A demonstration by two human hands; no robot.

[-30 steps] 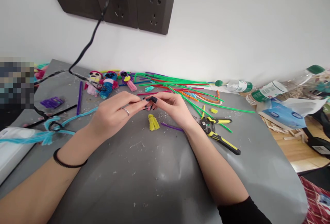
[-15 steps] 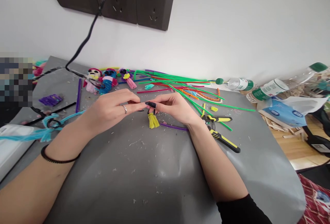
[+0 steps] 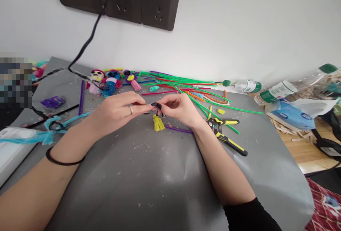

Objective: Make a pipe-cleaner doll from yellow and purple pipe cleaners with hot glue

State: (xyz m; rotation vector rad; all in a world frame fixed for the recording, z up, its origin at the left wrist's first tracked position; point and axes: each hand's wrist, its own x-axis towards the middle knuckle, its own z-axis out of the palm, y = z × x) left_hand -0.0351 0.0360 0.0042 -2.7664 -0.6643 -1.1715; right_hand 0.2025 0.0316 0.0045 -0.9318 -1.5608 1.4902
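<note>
Near the table's middle, both my hands meet fingertip to fingertip over a small yellow pipe-cleaner figure (image 3: 159, 123). My left hand (image 3: 118, 112) wears a ring, and its closed fingers pinch the figure's top from the left. The thumb and index finger of my right hand (image 3: 181, 109) press together on the same spot from the right. Fingers hide most of the figure's upper part; the yellow, skirt-like strands hang below them. A purple pipe cleaner (image 3: 178, 129) lies just right of the figure. Yellow-and-black wire pliers (image 3: 230, 144) rest with handles apart beside my right forearm.
Finished pipe-cleaner dolls (image 3: 113, 82) stand along the wall at back left. Loose green pipe cleaners (image 3: 183, 83) spread across the back. Bottles (image 3: 247, 86) and a blue tissue pack (image 3: 293, 115) are on the right. A black cable (image 3: 89, 41) hangs from the wall socket.
My right fingertips have shifted slightly and pinch closer together at the figure's top. My left hand has barely moved, and the figure stays in the same place.
</note>
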